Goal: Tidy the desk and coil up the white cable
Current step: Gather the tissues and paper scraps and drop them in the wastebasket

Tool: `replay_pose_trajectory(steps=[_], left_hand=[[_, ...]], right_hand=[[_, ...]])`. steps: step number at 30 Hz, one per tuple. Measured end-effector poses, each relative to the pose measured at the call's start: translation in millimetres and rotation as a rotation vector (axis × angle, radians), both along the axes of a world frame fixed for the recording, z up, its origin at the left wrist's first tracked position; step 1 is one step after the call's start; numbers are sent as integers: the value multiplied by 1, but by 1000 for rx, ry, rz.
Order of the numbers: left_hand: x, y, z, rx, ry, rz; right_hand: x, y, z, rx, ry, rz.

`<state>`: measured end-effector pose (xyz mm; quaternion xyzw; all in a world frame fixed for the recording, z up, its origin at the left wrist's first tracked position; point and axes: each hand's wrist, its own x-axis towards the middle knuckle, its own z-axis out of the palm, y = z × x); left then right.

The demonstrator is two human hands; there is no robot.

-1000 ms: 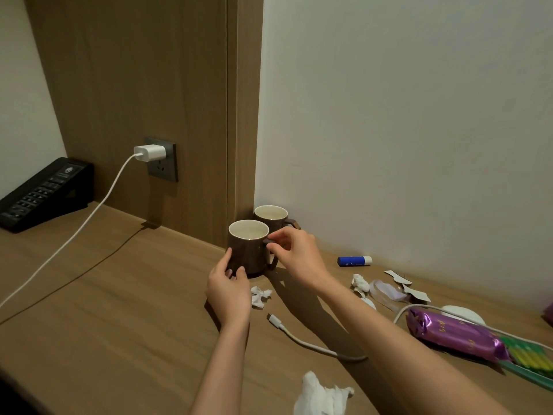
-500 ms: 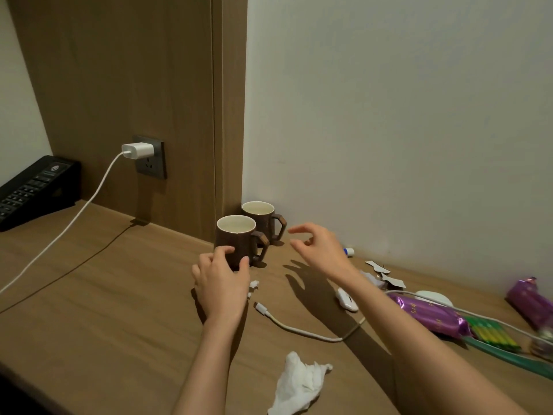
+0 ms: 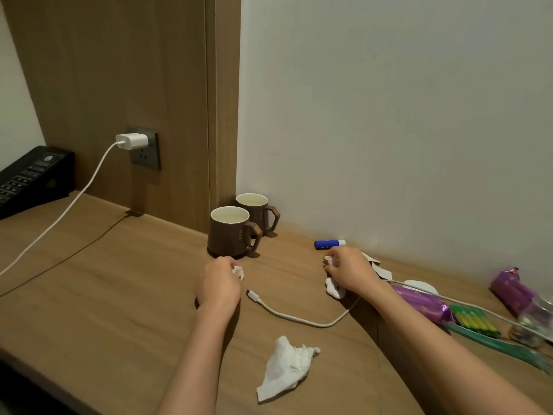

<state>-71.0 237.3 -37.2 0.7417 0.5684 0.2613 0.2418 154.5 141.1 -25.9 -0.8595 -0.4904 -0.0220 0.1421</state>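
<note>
A white cable (image 3: 302,319) lies loose on the wooden desk (image 3: 104,295), its plug end pointing at my left hand (image 3: 220,283). That hand holds a small crumpled paper scrap (image 3: 238,271) in front of two brown mugs (image 3: 230,232). My right hand (image 3: 348,272) pinches another white paper scrap (image 3: 329,260) beside a blue tube (image 3: 329,243); more white paper (image 3: 334,289) shows under its palm. A larger crumpled tissue (image 3: 287,368) lies nearer to me.
A white charger (image 3: 131,141) sits in the wall socket, its cable (image 3: 59,217) running off to the left. A black phone (image 3: 27,181) stands at far left. Purple packets (image 3: 422,304), a green toothbrush (image 3: 490,336), a glass (image 3: 535,319) and torn wrapper bits (image 3: 381,271) crowd the right.
Both hands left the mugs. My left hand dropped to the paper scrap in front of the near mug and my right hand moved right to the scraps near the blue tube.
</note>
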Motion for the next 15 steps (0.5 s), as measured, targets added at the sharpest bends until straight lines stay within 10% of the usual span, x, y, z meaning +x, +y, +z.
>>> replay_pose_trajectory(steps=[15], left_hand=[[-10, -26, 39, 36, -678, -224]], right_hand=[[-36, -46, 71, 476, 275, 238]])
